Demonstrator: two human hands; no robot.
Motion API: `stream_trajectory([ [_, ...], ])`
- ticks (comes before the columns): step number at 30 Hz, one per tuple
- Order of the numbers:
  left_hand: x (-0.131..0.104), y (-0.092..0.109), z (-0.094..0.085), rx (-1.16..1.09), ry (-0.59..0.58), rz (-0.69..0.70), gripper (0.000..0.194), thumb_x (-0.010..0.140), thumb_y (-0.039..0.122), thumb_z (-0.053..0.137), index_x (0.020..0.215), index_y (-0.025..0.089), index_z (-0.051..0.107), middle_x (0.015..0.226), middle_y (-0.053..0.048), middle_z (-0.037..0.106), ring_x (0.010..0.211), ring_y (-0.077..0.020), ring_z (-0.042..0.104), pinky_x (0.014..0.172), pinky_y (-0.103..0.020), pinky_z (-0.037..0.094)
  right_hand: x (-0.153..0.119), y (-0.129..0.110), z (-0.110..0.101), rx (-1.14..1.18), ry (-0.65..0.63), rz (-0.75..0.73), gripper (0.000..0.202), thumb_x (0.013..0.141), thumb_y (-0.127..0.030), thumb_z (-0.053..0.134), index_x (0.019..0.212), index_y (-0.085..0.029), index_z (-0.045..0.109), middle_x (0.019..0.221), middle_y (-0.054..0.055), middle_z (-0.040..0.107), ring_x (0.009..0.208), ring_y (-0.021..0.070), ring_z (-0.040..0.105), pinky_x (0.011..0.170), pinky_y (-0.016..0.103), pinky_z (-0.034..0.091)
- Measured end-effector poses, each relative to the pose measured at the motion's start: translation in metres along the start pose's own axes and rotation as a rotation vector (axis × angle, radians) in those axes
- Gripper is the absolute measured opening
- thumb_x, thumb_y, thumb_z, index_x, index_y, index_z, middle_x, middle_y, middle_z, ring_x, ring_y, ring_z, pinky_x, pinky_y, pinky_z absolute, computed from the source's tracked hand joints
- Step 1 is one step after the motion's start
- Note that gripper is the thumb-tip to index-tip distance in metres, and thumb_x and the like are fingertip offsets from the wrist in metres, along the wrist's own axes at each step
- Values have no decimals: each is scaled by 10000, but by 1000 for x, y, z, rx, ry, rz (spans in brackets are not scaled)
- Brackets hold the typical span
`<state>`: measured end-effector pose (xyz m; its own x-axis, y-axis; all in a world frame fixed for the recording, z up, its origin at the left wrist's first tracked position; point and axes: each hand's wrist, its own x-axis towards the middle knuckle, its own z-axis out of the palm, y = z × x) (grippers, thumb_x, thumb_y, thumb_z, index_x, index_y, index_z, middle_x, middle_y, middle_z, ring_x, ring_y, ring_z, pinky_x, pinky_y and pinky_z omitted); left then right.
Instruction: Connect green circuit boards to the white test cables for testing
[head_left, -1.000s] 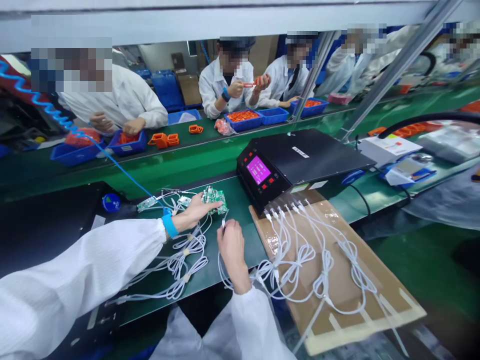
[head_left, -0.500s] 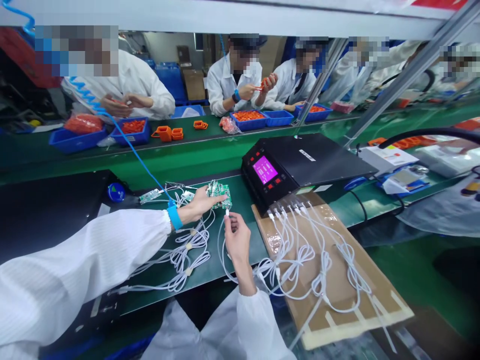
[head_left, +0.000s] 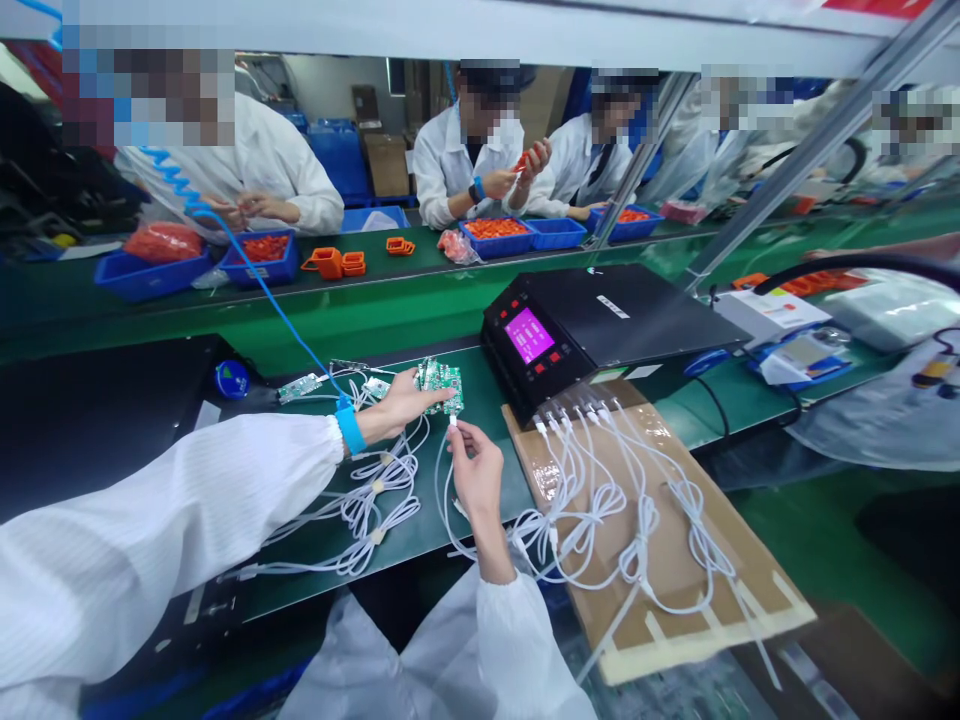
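Benchtop [head_left: 480, 500], dark green and long, is seen running from the left edge of the view to the right, with a conveyor [head_left: 360, 320] behind it along the far edge. On the far side of the conveyor, people in white coats are seated at blue bins [head_left: 262, 262] of orange parts. A black tester [head_left: 600, 325] with a pink screen is set at the far right of the benchtop. A cardboard sheet [head_left: 675, 590] is laid in front of it and overhangs the near edge. White cables [head_left: 615, 500] are plugged into the tester's front and are spread in loops over the cardboard. More white cables [head_left: 367, 510] are piled on the benchtop toward its left end. A blue coiled cord [head_left: 255, 275] is led from the upper left down to a blue wrist strap [head_left: 349, 430]. The left hand [head_left: 401, 405] is laid flat, fingers spread, on the near edge of a green board [head_left: 444, 383], which is pressed against the benchtop near the far edge, just left of the tester. A second, smaller board [head_left: 300, 387] is left lying further left. The right hand [head_left: 476, 475] is closed in a pinch on a white plug [head_left: 453, 421], which is held upright just beside the near edge of the green board; whether the two are touching cannot be told.
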<state>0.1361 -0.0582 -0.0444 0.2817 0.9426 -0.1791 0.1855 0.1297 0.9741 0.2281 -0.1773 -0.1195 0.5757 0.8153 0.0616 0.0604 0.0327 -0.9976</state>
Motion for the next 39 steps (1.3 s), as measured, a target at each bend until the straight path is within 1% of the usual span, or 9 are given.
stream_trajectory([
  [8, -2, -4, 3, -54, 0, -33, 374, 604, 199, 944, 888, 163, 703, 889, -68, 760, 834, -221, 696, 821, -364, 554, -2, 1, 4, 12, 37, 27, 460, 922, -569, 632, 1033, -141, 758, 824, 84, 759, 739, 219, 696, 745, 342, 544],
  [13, 4, -10, 1, -18, -3, 14, 503, 565, 221, 963, 996, 156, 711, 999, -100, 769, 1010, -286, 710, 969, -433, 545, 2, 5, 5, -19, -36, 19, 426, 957, -551, 588, 1027, -159, 739, 838, 80, 764, 752, 220, 710, 733, 318, 536],
  [18, 14, -19, -3, -18, 101, 90, 775, 505, 169, 984, 1216, 153, 675, 1232, -150, 727, 1327, -348, 590, 1151, -471, 434, 25, -4, 1, -560, -102, -35, 373, 1067, -415, 432, 989, -183, 714, 981, 130, 761, 894, 242, 720, 789, 312, 497],
  [23, 14, -24, -2, 14, 104, 104, 779, 513, 154, 973, 1230, 140, 669, 1231, -153, 723, 1309, -355, 599, 1159, -473, 425, 51, -6, 11, -950, -118, 104, 180, 963, -308, 650, 1035, -147, 683, 1136, 203, 718, 1033, 311, 715, 837, 360, 508],
  [26, 13, -27, -1, 21, 96, 115, 730, 527, 165, 966, 1197, 148, 677, 1185, -140, 735, 1285, -354, 609, 1147, -487, 436, 59, 1, 17, -885, -105, 87, 21, 903, -191, 662, 912, -173, 668, 1059, 190, 724, 1004, 320, 719, 851, 396, 517],
  [30, 13, -29, -2, 15, 118, 124, 752, 518, 153, 961, 1210, 154, 667, 1199, -143, 728, 1298, -352, 600, 1132, -464, 449, 60, 9, 13, -816, -82, 59, 72, 898, -145, 585, 870, -189, 634, 1012, 178, 725, 942, 309, 725, 832, 411, 525],
  [32, 13, -30, -3, 2, 127, 134, 793, 496, 137, 963, 1229, 155, 661, 1228, -150, 718, 1329, -360, 579, 1134, -451, 445, 60, 10, 7, -712, -65, 25, 80, 936, -187, 538, 936, -193, 618, 982, 144, 733, 914, 273, 727, 825, 385, 532],
  [37, 9, -28, 1, 24, 140, 142, 789, 475, 101, 946, 1209, 147, 660, 1218, -145, 713, 1328, -361, 578, 1133, -435, 446, 57, 0, -8, -73, 43, -108, 237, 973, -395, 552, 1073, -186, 601, 866, 45, 714, 729, 184, 701, 725, 317, 550],
  [39, 5, -26, 3, 36, 108, 154, 717, 491, 92, 928, 1156, 154, 669, 1147, -119, 727, 1255, -339, 622, 1104, -432, 471, 54, -7, -10, -28, 56, -171, 320, 964, -438, 581, 1140, -179, 647, 875, 38, 712, 723, 173, 677, 725, 315, 546],
])
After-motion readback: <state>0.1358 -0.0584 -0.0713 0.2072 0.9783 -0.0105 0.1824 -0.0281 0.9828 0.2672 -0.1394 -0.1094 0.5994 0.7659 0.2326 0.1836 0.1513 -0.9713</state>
